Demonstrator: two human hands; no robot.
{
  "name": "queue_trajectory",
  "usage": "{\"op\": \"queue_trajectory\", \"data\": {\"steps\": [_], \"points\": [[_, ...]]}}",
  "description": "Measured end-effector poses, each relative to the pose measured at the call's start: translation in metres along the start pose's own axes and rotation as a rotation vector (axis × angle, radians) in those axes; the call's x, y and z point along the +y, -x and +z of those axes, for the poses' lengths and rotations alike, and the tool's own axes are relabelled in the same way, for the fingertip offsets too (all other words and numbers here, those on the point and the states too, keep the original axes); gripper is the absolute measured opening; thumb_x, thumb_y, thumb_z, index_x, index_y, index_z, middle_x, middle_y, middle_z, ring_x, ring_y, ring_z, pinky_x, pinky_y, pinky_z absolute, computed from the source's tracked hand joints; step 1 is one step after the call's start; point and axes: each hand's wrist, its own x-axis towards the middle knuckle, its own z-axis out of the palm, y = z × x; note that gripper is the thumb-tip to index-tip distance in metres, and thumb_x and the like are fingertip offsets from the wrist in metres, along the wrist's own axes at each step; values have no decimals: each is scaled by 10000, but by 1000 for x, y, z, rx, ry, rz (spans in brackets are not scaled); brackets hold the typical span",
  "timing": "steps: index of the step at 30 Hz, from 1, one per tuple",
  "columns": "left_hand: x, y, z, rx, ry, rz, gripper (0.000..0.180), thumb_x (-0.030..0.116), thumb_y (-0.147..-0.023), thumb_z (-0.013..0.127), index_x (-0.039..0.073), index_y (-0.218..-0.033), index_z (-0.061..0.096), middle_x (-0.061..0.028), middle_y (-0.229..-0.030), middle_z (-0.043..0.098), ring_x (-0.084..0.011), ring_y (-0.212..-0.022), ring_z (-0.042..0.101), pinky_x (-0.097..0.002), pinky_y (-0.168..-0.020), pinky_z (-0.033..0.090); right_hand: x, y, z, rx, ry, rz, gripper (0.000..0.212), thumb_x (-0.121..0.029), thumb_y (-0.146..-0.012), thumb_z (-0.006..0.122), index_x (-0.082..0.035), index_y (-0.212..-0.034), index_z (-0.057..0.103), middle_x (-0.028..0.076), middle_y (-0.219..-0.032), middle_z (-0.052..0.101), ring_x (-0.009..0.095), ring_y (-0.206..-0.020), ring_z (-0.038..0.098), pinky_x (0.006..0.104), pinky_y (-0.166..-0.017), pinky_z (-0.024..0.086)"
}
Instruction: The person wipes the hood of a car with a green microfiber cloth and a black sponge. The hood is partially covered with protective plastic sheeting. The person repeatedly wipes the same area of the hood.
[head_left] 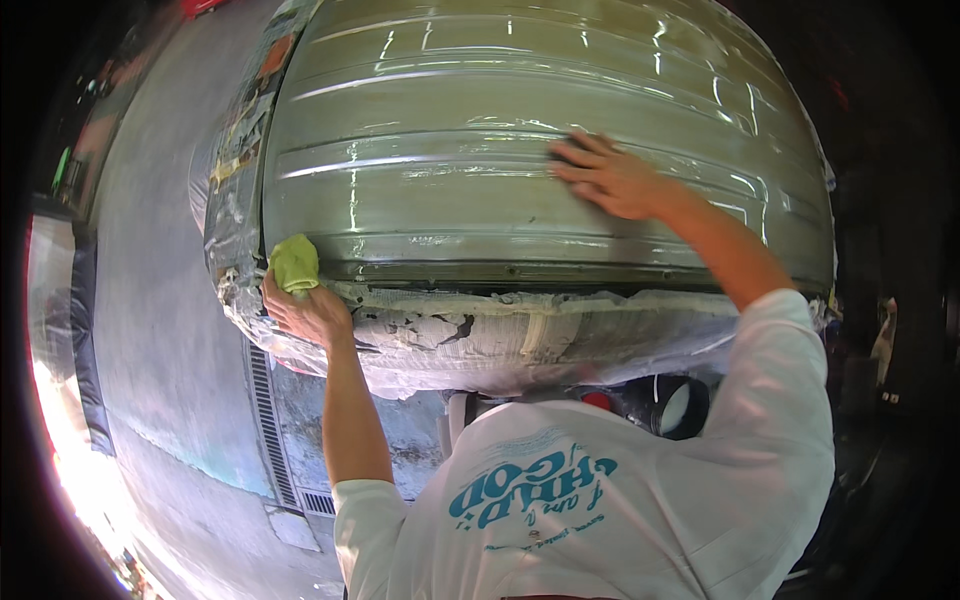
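Note:
My left hand (308, 316) is closed on a bunched yellow-green cloth (295, 264) at the near left corner of a vehicle's roof (430, 205). The roof panel is olive-grey and ribbed, with a wet-looking shine and bright light streaks. Flat on its middle right lies my right hand (612, 178), fingers stretched and slightly spread. A dark patch shows around those fingers; whether it is shadow or something thin under them, I cannot tell. Below the roof's near edge hangs torn, wrinkled masking film (530, 335), close to my left wrist.
More taped masking (240, 160) runs down the roof's left side. A black bucket (680, 408) with pale contents stands below the near edge, beside a small red object (597, 400). A drain grate (268, 420) crosses the grey concrete floor (165, 330) at left.

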Motion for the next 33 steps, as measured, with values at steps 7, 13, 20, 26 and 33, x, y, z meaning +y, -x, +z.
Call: {"op": "queue_trajectory", "data": {"steps": [7, 13, 20, 26, 33], "points": [[16, -5, -4, -14, -26, -30, 598, 231, -915, 696, 126, -1474, 510, -123, -1393, 580, -365, -1374, 490, -540, -1106, 379, -98, -153, -33, 102, 5, -12, 462, -390, -1132, 491, -328, -1589, 522, 98, -1772, 271, 371, -1592, 329, 583, -1295, 296], [14, -8, -10, -105, -112, -134, 602, 229, -915, 672, 161, -1483, 482, -93, -1472, 544, -320, -1405, 474, -509, -1082, 389, -21, -26, -7, 171, -79, 53, 690, -429, -979, 742, -307, -1615, 501, 189, -1748, 298, 400, -1563, 389, 496, -1225, 439], [17, -6, -10, -63, -28, -75, 603, 248, -909, 659, 155, -1480, 488, -104, -1474, 538, -354, -1400, 466, -525, -1101, 360, -22, -23, -14, 362, -720, 740, 675, -96, -841, 887, -171, -1470, 652, 168, -1305, 673, 304, -1082, 688, 404, -942, 556], [19, -6, -8, -64, -21, -90, 606, 234, -899, 653, 162, -1478, 490, -99, -1456, 546, -349, -1381, 479, -522, -1076, 365, -13, -13, 7, 599, -666, 334, 342, 14, -907, 766, -58, -1231, 684, 137, -1032, 732, 254, -919, 702, 389, -853, 558], [12, -4, -8, -39, -43, -54, 606, 233, -894, 654, 173, -1476, 496, -87, -1452, 548, -344, -1379, 483, -525, -1081, 367, 3, 32, -38, 389, -177, 350, 205, -108, -947, 699, -97, -1152, 700, 155, -959, 698, 344, -909, 726, 461, -794, 577]]}}
